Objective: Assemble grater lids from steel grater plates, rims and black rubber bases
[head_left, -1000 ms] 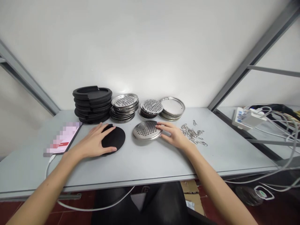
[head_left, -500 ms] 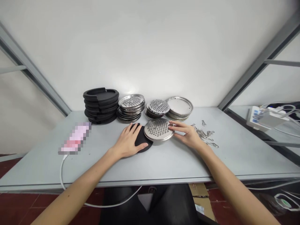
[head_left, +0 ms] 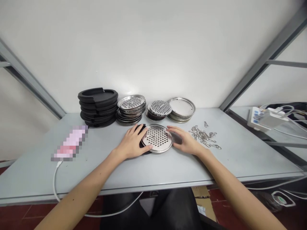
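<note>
My left hand point(head_left: 133, 142) rests over the left side of a black round holder point(head_left: 141, 128), its fingers bent over the rim and its thumb at the lower edge of a perforated metal lid point(head_left: 157, 138). This silver disc with rows of slots lies partly over the holder and hides most of it. At the lid's right rim, my right hand point(head_left: 184, 140) curves its fingers and thumb around the edge. To that hand's right lies a loose pile of small metal clips point(head_left: 202, 135).
Along the wall stand a stack of black holders point(head_left: 98, 108), perforated lids point(head_left: 131, 110), smaller perforated discs point(head_left: 160, 108) and plain metal trays point(head_left: 182, 108). A blurred-out phone point(head_left: 70, 143) with a white cable lies left. A power strip point(head_left: 257, 119) sits beyond the right frame post.
The perforated lid has moved left and toward me, over the black holder, with my right hand following. My left hand stays on the holder, its thumb now at the lid.
</note>
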Available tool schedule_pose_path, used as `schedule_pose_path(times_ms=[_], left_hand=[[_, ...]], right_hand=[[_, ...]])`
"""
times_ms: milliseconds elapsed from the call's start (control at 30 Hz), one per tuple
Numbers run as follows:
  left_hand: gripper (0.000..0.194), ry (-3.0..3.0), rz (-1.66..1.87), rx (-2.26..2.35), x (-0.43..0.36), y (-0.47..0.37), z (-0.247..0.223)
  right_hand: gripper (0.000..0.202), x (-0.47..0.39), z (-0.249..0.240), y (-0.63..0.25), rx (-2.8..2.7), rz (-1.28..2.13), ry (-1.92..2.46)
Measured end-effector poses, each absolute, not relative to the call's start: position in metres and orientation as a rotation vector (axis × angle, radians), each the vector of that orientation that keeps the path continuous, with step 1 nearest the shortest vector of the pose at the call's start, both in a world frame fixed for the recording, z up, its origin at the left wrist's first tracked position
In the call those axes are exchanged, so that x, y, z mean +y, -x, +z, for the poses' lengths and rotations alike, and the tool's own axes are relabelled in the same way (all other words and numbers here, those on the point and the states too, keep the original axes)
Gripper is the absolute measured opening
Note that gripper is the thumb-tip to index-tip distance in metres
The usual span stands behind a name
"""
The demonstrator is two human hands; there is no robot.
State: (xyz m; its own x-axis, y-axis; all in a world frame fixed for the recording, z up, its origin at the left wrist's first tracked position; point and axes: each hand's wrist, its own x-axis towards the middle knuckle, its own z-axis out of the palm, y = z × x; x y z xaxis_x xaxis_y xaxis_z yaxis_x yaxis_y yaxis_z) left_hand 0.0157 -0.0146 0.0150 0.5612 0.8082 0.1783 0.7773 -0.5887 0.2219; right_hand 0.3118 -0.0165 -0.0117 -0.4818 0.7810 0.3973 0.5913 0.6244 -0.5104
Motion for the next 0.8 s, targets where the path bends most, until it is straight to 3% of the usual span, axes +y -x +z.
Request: schedule_pose_path(times_ms=[100,267,433,533,800], left_hand=[[0.08,-2.656,0.398,1.348,-0.014,-0.012,0.018],[0.083,-2.599,0.419,1.327,-0.014,-0.009,0.015],[0.097,-2.591,0.364,1.182,-0.011,0.006,0.018],[0.101,-2.542,0.336,1.111,-0.008,0.017,0.023],[0.088,-2.494,0.458,1.043,-0.01,0.007,0.017]], right_hand=[[0.072,-0.014,-0.015,-0.32,-2.257,0.498,1.101],[0.063,-0.012,-0.016,-0.326,-2.253,0.689,1.079],[0.094,-0.016,-0.013,-0.315,-2.266,0.567,1.101],[0.094,-0.017,-0.012,-0.312,-2.269,0.531,1.094],[0.091,-0.015,-0.013,-0.312,-2.273,0.5,1.069]])
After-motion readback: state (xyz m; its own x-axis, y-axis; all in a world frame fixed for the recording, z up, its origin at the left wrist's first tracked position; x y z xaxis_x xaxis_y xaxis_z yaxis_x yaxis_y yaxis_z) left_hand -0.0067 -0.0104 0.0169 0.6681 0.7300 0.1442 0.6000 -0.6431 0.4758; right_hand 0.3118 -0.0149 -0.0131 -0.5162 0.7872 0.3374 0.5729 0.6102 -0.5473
